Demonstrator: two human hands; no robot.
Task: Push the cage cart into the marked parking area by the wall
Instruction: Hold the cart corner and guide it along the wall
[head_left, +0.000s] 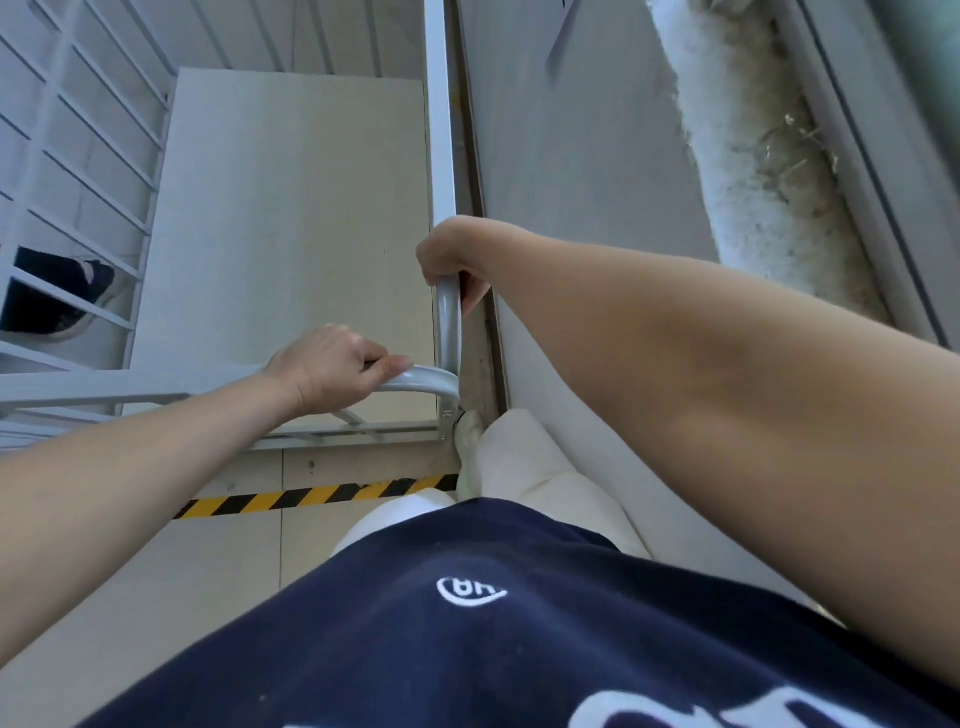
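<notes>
I look straight down into a light grey cage cart (291, 208) with barred sides and a pale flat floor. My left hand (332, 366) is closed over the rounded top rail at the cart's near right corner. My right hand (457, 254) grips the top rail of the cart's right side, a little further ahead. That right side runs close along the grey wall (571, 156). A yellow-and-black striped floor tape (311, 496) crosses the floor just behind the cart's near edge.
My own legs in pale trousers and one shoe (470, 431) stand at the cart's near right corner by the wall. Another person's dark shoe (78, 296) shows through the cart's left bars. A rough white pipe lagging (753, 156) runs along the wall.
</notes>
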